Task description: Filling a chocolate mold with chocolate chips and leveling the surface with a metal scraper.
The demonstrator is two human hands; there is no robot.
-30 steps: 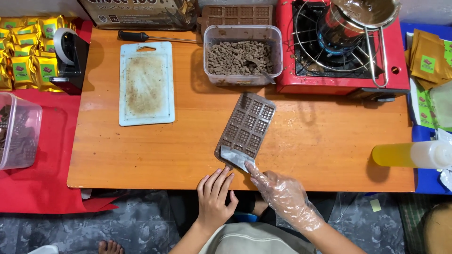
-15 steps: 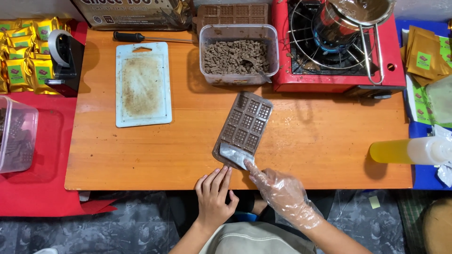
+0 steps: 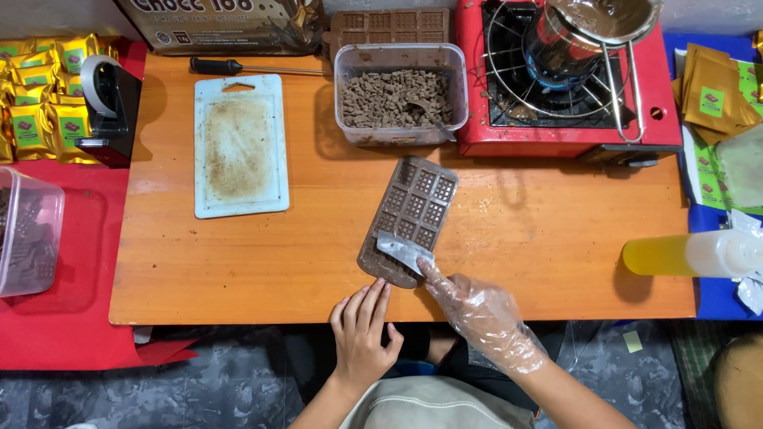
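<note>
our right hand (image 3: 481, 316), in a clear plastic glove, pinches a small metal scraper (image 3: 404, 252) whose blade lies flat on the near end of a brown chocolate mould (image 3: 409, 218). our left hand (image 3: 362, 332) is bare, holds nothing, and has its fingers spread, the tips resting at the near edge of the orange wooden table (image 3: 517, 246) just beside the mould. the mould lies tilted near the middle of the table. beyond it stands a clear tub of chocolate chunks (image 3: 400, 94), with a red portable stove (image 3: 572, 79) to its right carrying a metal pot (image 3: 592, 32). a stained white cutting board (image 3: 240, 145) lies to the left, a long black-handled tool (image 3: 238, 68) behind it. a tape dispenser (image 3: 107, 99) and gold packets (image 3: 36, 87) sit on a red cloth (image 3: 56, 318) at far left. a yellow bottle (image 3: 691, 254) lies at the right edge. the floor below is grey and mottled.
</note>
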